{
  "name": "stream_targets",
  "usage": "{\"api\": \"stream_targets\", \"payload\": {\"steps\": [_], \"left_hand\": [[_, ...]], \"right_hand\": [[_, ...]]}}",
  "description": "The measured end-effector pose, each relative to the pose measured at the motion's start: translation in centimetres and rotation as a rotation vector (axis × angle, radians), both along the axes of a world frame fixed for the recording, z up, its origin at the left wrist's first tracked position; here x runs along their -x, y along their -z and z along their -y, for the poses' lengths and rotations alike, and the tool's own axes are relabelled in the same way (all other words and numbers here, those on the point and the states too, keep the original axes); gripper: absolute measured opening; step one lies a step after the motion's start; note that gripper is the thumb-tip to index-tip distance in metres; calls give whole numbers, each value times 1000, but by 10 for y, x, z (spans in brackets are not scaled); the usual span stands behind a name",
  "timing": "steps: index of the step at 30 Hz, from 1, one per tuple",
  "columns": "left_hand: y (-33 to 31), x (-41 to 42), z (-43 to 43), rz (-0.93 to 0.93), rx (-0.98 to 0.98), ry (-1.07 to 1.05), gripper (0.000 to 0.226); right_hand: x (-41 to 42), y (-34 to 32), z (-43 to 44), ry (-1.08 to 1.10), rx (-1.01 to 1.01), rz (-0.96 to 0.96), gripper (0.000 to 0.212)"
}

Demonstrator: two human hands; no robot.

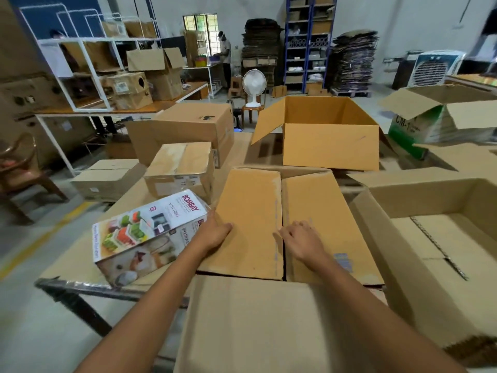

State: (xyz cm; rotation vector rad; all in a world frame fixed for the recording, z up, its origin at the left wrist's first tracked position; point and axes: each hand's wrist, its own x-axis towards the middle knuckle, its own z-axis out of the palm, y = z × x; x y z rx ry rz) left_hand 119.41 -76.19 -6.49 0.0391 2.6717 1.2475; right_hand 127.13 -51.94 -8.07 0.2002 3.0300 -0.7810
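Observation:
A brown cardboard carton (320,205) stands on the table in front of me, its two top flaps folded down and meeting along a middle seam. My left hand (215,231) rests on the left flap near its outer edge, thumb flat on the cardboard. My right hand (302,239) presses the right flap just beside the seam, fingers spread and slightly bent. Neither hand holds anything. A printed "Bombay" product box (146,232) lies tilted on the table to the left, touching my left wrist.
A large open carton (330,146) stands behind the closed one. Another open carton (430,230) sits at the right. A loose cardboard flap (255,324) lies nearest me. Sealed boxes (180,168) stack at the left. The table edge (80,288) runs lower left.

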Motion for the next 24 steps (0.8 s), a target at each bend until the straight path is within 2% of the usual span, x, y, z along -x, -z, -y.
{"api": "stream_targets", "payload": {"steps": [3,6,9,11,13,15,17,20,22,24], "left_hand": [[2,-19,12,58,-252,-13,49],[-2,-31,16,92,-407,3,29],[-5,-45,18,180,-511,6,30],[-2,-51,23,268,-583,-28,40],[2,-50,32,311,-675,-62,57],[-6,-49,43,316,-804,-122,72],[-21,-46,58,324,-1021,-150,83],[-53,-41,98,280,-1243,-67,92],[-74,-42,125,229,-1184,-16,82],[-87,-42,149,200,-932,-9,52]], "right_hand": [[-16,-14,25,132,192,-31,45],[-20,-47,39,259,511,-99,30],[-23,-96,58,255,866,-224,24],[-28,-123,79,157,963,-242,29],[-30,-138,103,4,879,-235,31],[-28,-138,123,-115,657,-197,31],[-24,-127,140,-218,434,-128,45],[-25,-103,163,-345,348,-7,59],[-23,-82,173,-336,218,29,61],[-21,-64,179,-231,148,54,64]]}}
